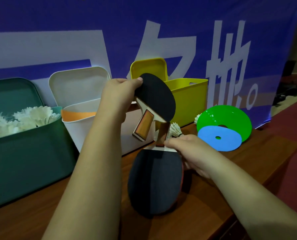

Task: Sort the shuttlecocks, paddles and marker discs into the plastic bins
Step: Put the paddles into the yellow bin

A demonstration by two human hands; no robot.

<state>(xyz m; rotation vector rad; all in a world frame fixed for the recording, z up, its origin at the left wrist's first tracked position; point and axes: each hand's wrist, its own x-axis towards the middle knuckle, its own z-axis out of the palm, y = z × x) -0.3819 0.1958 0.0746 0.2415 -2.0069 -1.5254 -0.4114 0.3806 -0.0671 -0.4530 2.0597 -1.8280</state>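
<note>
Nearest, right hand (191, 153) pinches the lower paddle (154, 182); left hand (116, 97) grips the raised paddle (158, 96), screening the white bin (75, 129). Green bin (23, 161) left, green disc (231, 116) and blue disc (218, 141) right; wooden surface (248, 161), blue banner (92, 23).

Frame is running dim overall, with a blue cast bleeding off the large blue-and-white printed banner (40, 23) at the back. The glossy green plastic marker disc (231, 116) is catching small glare spots. The lower black-rubber table tennis paddle (154, 184) is smearing soft and dropping a dark shadow rightward on the brown wooden tabletop (256, 153). The upper black-rubber table tennis paddle (158, 94) is reading sharper. The white feather shuttlecocks (31, 116) are blowing out slightly. Wide-angle bowing is bending the edges, and the far right is sinking into murk.
</note>
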